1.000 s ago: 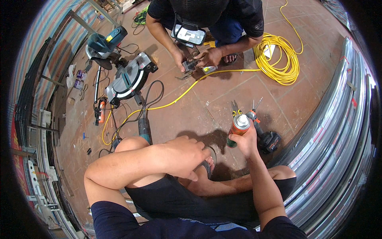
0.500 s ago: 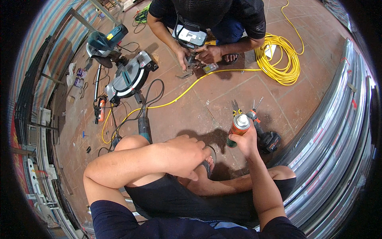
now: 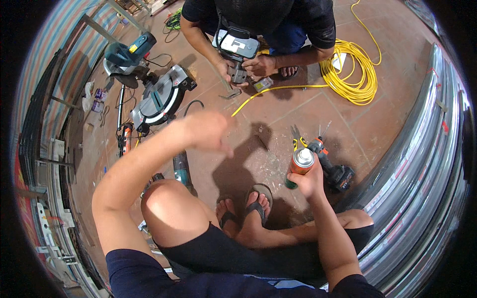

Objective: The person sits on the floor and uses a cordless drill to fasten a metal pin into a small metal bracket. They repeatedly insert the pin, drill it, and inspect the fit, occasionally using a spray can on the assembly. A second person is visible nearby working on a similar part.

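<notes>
Grips a red-and-green spray can (image 3: 295, 173), nozzle upward, beyond the right leg (image 3: 293, 233), in the right hand (image 3: 311, 180) with fingers curled firmly around it. Has yellow-handled pliers (image 3: 297, 140) and a cordless drill (image 3: 328, 163) near it on the floor (image 3: 283, 111). Holds out the left hand (image 3: 207, 133), too blurred to judge its finger spread or hold. Faces a crouching co-worker (image 3: 308, 27).

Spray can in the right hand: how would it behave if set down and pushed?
The spray can would probably roll if laid down, its body being round; upright, its tall, narrow shape might tip. The metallic-looking top suggests a stiff shell.
</notes>
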{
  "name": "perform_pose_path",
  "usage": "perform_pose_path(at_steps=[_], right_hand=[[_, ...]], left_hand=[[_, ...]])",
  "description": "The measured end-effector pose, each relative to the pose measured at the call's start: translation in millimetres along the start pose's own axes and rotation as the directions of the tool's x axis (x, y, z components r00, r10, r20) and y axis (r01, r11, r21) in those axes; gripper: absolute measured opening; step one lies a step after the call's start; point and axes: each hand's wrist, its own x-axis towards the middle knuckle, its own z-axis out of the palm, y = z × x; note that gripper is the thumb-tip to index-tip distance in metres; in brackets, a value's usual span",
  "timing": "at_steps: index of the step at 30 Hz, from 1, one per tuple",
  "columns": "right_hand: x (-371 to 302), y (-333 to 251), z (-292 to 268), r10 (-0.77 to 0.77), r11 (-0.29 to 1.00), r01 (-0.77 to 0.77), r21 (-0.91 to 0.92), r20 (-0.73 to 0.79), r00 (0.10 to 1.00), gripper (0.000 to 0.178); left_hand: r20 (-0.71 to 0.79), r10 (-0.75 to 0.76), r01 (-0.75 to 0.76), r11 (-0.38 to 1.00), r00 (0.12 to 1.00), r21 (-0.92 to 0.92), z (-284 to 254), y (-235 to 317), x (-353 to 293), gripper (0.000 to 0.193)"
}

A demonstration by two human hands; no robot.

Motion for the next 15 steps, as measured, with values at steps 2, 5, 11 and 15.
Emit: perform_pose_path(at_steps=[2, 5, 11, 15], right_hand=[[0, 5, 3, 0.057, 0.998, -0.057, -0.008, -0.001, 0.998, 0.063], [1, 9, 8, 0.070, 0.995, -0.073, 0.070, 0.035, 0.997, 0.065], [8, 8, 3, 0.154, 0.985, -0.158, 0.073, 0.063, 0.986, 0.078], [11, 6, 1, 0.209, 0.977, -0.211, 0.015, 0.077, 0.975, 0.078]], left_hand=[[-0.240, -0.115, 0.147, 0.982, 0.964, 0.119, 0, -49, 34, 0.097], [-0.536, -0.160, 0.213, 0.976, 0.829, 0.039, -9, -113, 78, 0.097], [-0.641, -0.123, 0.099, 0.992, 0.758, -0.073, -8, -168, 147, 0.101], [-0.498, -0.172, 0.071, 0.974, 0.850, -0.214, -2, -179, 177, 0.071]])
